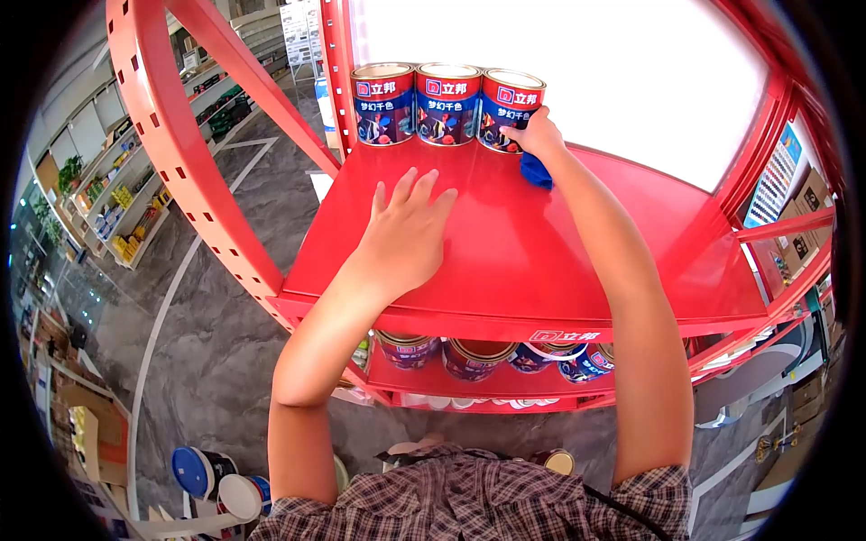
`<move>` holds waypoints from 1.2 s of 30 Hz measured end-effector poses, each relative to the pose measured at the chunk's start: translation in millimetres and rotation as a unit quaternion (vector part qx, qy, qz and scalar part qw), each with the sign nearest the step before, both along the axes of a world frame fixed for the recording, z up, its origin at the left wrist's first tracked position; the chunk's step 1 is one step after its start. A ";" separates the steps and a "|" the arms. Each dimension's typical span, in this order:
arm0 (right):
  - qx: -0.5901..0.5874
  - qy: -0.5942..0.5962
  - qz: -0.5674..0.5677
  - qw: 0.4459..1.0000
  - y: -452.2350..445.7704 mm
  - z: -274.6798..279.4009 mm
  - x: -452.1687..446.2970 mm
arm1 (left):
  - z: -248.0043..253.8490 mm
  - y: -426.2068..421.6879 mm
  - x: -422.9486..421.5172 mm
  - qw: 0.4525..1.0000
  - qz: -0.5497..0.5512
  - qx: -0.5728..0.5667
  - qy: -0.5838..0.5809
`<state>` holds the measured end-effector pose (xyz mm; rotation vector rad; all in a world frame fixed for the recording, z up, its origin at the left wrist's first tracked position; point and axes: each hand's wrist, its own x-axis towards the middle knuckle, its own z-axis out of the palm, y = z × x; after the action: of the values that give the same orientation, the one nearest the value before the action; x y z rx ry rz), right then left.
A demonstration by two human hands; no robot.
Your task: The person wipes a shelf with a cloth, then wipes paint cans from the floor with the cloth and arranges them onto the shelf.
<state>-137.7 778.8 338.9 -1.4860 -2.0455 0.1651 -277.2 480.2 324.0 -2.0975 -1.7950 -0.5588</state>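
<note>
Three paint cans with red and blue labels stand in a row at the back left of the red shelf (379,261): a left can (384,106), a middle can (446,106) and a right can (507,101). My right hand (539,135) is closed on the right side of the right can. Under that hand a blue cloth (536,171) hangs down to the shelf; whether the fingers also grip it is hidden. Over the front left of the shelf, my left hand (410,225) has its fingers spread and holds nothing.
More paint cans (476,358) stand on the lower shelf. A red perforated upright (194,180) rises at the left, and a white panel (631,81) backs the shelf. Buckets (191,471) sit on the grey floor at lower left. Stocked shelves (135,212) stand far left.
</note>
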 end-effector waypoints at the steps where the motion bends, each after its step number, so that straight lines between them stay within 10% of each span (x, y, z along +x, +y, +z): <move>1: -0.003 0.003 -0.008 1.000 -1.6 -0.4 0.3 | 1.4 0.8 1.3 1.000 0.011 -0.010 0.007; 13: -0.020 -0.007 0.008 1.000 -64.1 17.7 19.2 | 2.7 -4.0 7.7 0.999 0.027 -0.026 0.033; 18: 0.094 0.082 0.287 0.950 -210.2 26.6 75.6 | 1.4 -28.7 32.5 0.999 0.004 0.017 0.030; 24: 0.171 0.085 0.316 0.929 -367.6 -34.3 168.8 | -30.3 -95.7 118.7 0.930 -0.248 0.156 -0.220; 32: -0.142 0.559 0.278 0.768 -416.3 -193.7 249.6 | -178.6 -173.2 234.3 0.846 -0.295 -0.172 -0.409; 36: -0.130 0.506 0.201 0.829 -437.6 -226.1 269.1 | -239.8 -171.5 253.1 0.799 -0.201 -0.234 -0.517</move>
<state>131.4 341.2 112.9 -0.7472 -1.3987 1.1703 -24.1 308.7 84.2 -2.8333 -2.1093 -1.8359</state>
